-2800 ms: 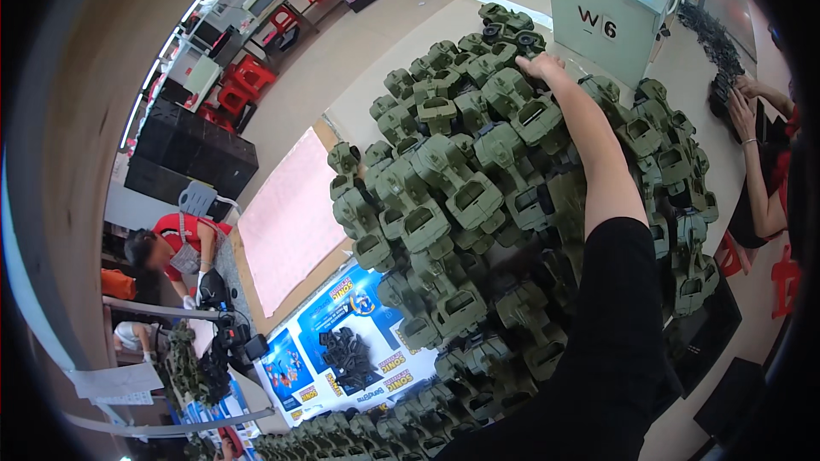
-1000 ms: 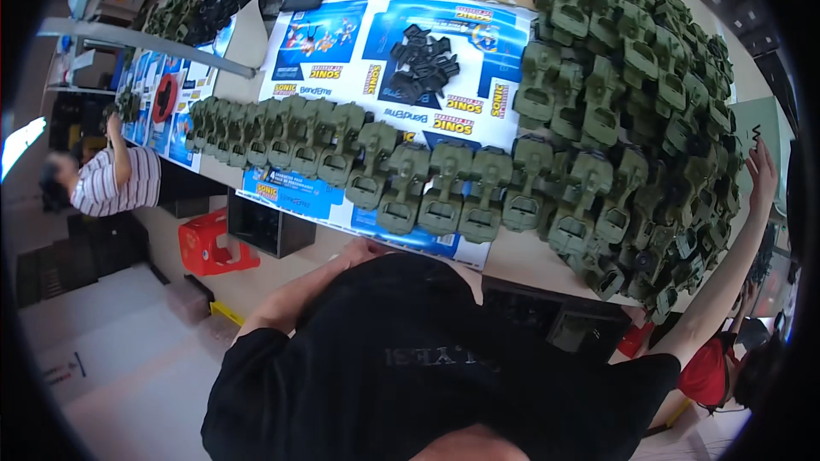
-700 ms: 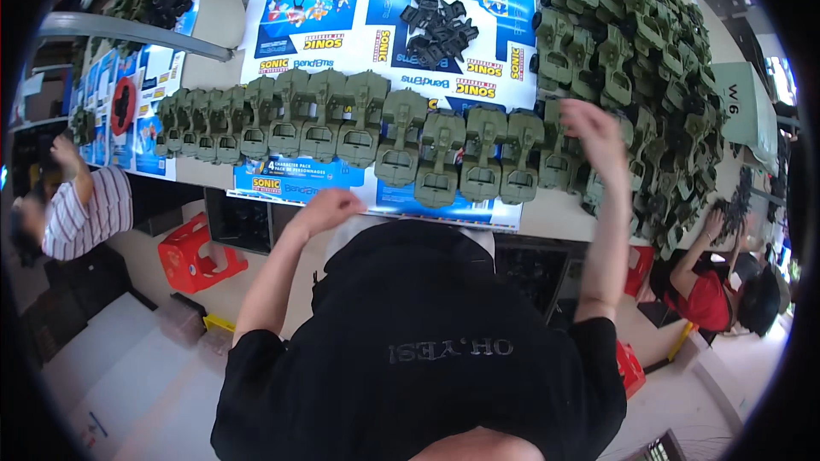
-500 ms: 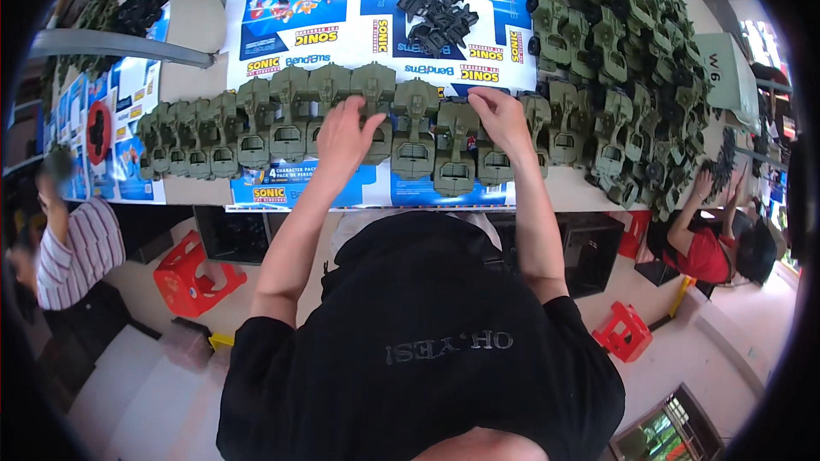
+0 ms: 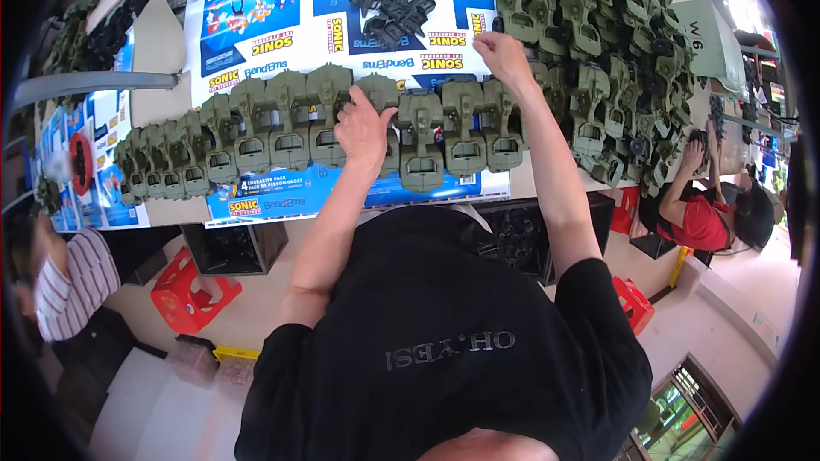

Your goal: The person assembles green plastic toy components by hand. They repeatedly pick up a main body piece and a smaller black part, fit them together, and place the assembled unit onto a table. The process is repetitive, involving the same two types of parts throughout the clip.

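A long row of olive-green toy vehicle bodies (image 5: 289, 124) runs across the table in front of me. My left hand (image 5: 366, 126) rests over the middle of this row, thumb and forefinger spread and the other fingers curled; a green body lies partly covered beneath it. Beyond the row's right part, my right hand (image 5: 506, 60) is raised with its fingertips pinched together. Whatever it may hold is too small to make out. A loose pile of small black plastic parts (image 5: 393, 8) lies farther back, left of my right hand.
Many more green vehicle bodies (image 5: 589, 17) crowd the table's right side. Printed blue-and-white sheets (image 5: 256, 13) cover the tabletop. A grey bar (image 5: 94, 85) juts in from the left. Red stools (image 5: 192, 290) stand below; a co-worker in red (image 5: 705, 222) works at right, another in stripes at left.
The view has swung, shifting the table leftward. My right hand has left the row and moved farther back, still pinched. My left hand has slid rightward along the green bodies.
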{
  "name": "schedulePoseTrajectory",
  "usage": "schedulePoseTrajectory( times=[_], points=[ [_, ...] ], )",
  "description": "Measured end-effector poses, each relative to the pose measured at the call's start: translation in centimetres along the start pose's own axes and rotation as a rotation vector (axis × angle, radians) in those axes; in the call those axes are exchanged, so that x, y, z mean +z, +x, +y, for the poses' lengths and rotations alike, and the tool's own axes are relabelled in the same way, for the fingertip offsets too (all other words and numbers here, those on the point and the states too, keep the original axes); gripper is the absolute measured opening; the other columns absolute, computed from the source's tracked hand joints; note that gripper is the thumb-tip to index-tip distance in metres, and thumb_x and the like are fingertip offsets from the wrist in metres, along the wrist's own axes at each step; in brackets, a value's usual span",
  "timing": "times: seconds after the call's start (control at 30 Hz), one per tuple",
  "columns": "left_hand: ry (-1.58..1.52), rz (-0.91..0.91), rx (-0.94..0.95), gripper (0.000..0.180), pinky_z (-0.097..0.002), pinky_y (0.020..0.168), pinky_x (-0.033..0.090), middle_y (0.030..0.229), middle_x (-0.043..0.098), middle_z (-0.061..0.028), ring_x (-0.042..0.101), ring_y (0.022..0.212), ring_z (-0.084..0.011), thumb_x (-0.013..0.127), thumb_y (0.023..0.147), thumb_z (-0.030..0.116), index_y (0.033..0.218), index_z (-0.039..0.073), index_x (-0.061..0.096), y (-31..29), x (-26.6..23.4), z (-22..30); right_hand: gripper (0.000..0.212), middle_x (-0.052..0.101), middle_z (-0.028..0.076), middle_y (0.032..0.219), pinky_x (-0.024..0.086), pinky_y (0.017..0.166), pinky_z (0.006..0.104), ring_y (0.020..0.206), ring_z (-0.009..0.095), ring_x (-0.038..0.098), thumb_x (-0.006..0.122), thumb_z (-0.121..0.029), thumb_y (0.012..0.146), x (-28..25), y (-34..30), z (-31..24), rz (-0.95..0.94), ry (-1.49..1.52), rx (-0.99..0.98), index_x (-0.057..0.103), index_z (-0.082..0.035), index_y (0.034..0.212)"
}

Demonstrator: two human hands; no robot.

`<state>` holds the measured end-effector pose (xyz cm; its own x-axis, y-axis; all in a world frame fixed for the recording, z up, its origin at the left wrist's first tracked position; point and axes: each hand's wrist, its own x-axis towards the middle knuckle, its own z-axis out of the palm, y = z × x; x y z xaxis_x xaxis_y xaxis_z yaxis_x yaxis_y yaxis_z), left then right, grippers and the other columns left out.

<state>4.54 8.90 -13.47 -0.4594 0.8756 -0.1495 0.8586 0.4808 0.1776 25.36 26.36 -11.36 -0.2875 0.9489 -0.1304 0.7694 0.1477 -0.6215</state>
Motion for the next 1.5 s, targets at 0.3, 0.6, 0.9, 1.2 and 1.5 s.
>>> schedulePoseTrajectory(
  times=[0.3, 0.6, 0.9, 1.2, 1.5],
  points=[
    [0.087, 0.043, 0.0, 0.075, -0.0375, 0.063, 0.051, 0.072, 0.064, -0.014, 0.063, 0.075, -0.0262, 0.072, 0.076, 0.03, 0.132, -0.004, 0.036, -0.9, -0.4, 1.1, 0.054, 0.04, 0.013, 0.135, 0.045, 0.094, 0.0397, 0.115, 0.03, 0.051, 0.061, -0.003, 0.075, 6.5, 10.4, 1.0, -0.135, -0.213, -0.363, 0.052, -0.017, 0.126],
    [-0.675, 0.08, -0.019, 0.07, -0.034, 0.06, 0.05, 0.071, 0.065, -0.016, 0.065, 0.065, -0.0258, 0.07, 0.079, 0.018, 0.135, -0.006, 0.035, -2.3, -3.6, -1.5, 0.029, 0.061, 0.012, 0.098, 0.048, 0.079, 0.0359, 0.093, 0.027, 0.059, 0.07, -0.014, 0.076, 7.2, 9.5, 4.0, -0.103, 0.02, -0.312, 0.059, -0.002, 0.099],
    [-2.219, -0.507, -0.233, 0.051, -0.0322, 0.082, 0.054, 0.113, 0.061, -0.0157, 0.062, 0.101, -0.0261, 0.068, 0.085, 0.018, 0.127, 0.0, 0.046, -3.8, -8.8, -2.8, 0.024, 0.061, 0.004, 0.103, 0.042, 0.071, 0.0237, 0.086, 0.01, 0.054, 0.061, -0.021, 0.089, -0.9, -1.7, 0.0, -0.289, 0.982, -0.002, 0.056, -0.003, 0.104],
    [-2.382, -1.065, 0.021, 0.084, -0.0388, 0.081, 0.057, 0.123, 0.051, -0.0251, 0.057, 0.11, -0.032, 0.069, 0.077, 0.047, 0.133, -0.006, 0.035, -6.2, -4.5, -4.5, 0.03, 0.058, 0.01, 0.112, 0.044, 0.075, 0.0293, 0.099, 0.018, 0.056, 0.051, -0.02, 0.094, -1.9, -13.5, -4.1, -0.521, 1.702, 0.034, 0.05, -0.002, 0.117],
    [-2.086, -0.972, 0.077, 0.085, -0.033, 0.085, 0.05, 0.12, 0.054, -0.0189, 0.051, 0.117, -0.0379, 0.076, 0.071, 0.048, 0.131, -0.002, 0.042, -7.8, -9.0, -3.8, 0.054, 0.046, 0.023, 0.131, 0.046, 0.086, 0.0327, 0.114, 0.03, 0.053, 0.054, -0.028, 0.088, -2.7, -16.9, -5.1, -0.496, 1.608, -0.02, 0.042, 0.004, 0.129]
  ],
)
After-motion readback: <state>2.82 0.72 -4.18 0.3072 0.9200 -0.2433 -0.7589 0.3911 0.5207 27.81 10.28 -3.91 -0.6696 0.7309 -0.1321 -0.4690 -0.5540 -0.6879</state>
